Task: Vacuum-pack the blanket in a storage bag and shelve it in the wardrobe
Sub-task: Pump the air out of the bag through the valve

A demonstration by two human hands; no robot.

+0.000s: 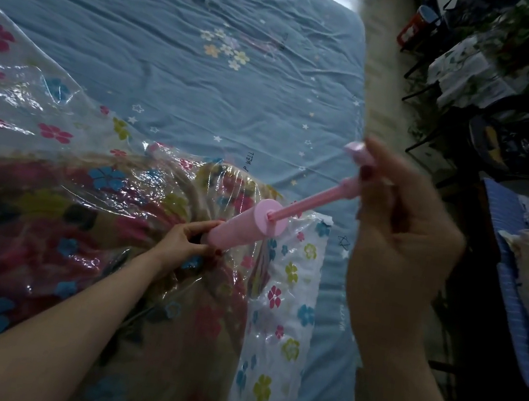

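While my right hand is nearest the camera, curled round the pink handle of the hand pump with the rod drawn well out of the barrel, I judge I am mid-stroke on drawing air from the storage bag. To do it well I would pull and push straight along the rod's line, not sideways, so the nozzle end does not rock.

Further out, my left hand pinches the base of the pump barrel where it meets the bag; the valve itself is hidden under fingers and barrel. I would keep that end pressed firmly down and square, since any tilt there probably lets air back in.

The blanket lies inside the flower-printed bag, which looks loose and crinkled, so plenty of strokes remain. All of it rests on the blue bed sheet.
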